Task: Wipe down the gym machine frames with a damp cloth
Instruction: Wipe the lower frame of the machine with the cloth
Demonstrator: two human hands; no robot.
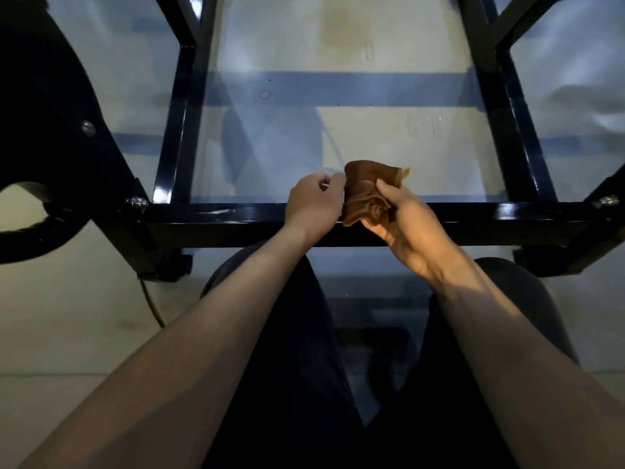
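Observation:
A glossy black gym machine frame (216,218) lies low over the floor, its near crossbar running left to right in front of me. A crumpled brown cloth (367,189) is held just above that crossbar. My right hand (411,228) grips the cloth from the right, thumb on top. My left hand (313,206) has curled fingers that pinch the cloth's left edge. Two side rails (514,130) run away from the crossbar toward the top of the view.
A black curved machine plate (50,130) with bolts stands at the left. A thin cable (152,306) trails on the pale floor by the frame's left foot. My dark-trousered knees (294,333) are below the crossbar.

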